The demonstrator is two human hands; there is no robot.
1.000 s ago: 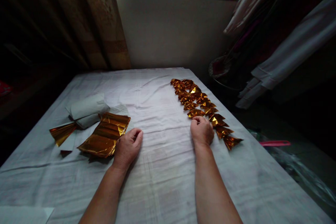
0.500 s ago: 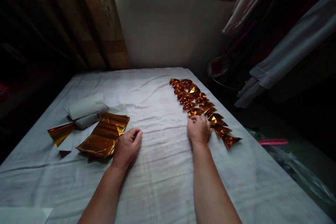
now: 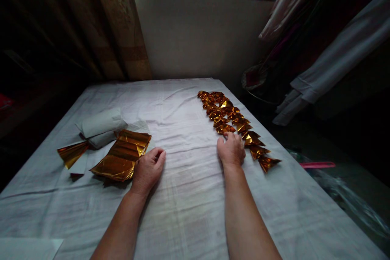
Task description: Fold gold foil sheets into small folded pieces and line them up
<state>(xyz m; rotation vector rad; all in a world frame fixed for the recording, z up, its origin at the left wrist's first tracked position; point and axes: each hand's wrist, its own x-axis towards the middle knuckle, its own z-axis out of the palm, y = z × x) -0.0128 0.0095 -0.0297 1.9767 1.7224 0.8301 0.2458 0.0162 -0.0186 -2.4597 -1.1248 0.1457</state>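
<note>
Two bare hands, head view, both low over a pale cloth point(image 3: 183, 199). Right hand point(image 3: 231, 150): fingers curled, partly closed, tips at the near end of the inner row, by its nearest folded gold piece point(image 3: 225, 129); pinched or merely touched, cannot tell. Just to its right, an outer row point(image 3: 252, 139) of similar pieces reaches closer to the person. Left hand point(image 3: 149, 172): loosely curled, thumb near forefinger, nothing seen in its hold; sits at the right edge of the stack of gold sheets point(image 3: 118, 158), contact unclear. Behind the stack, pale folded paper point(image 3: 102, 124); to its left, a gold fan-shaped slip point(image 3: 72, 154). Handling, my judgement: step looks like lining up the folded piece; a light fingertip nudge low on the foil should serve, since squeezing would likely crush its points; knuckles best clear of the outer row, left hand quiet so loose sheets don't slide
</note>
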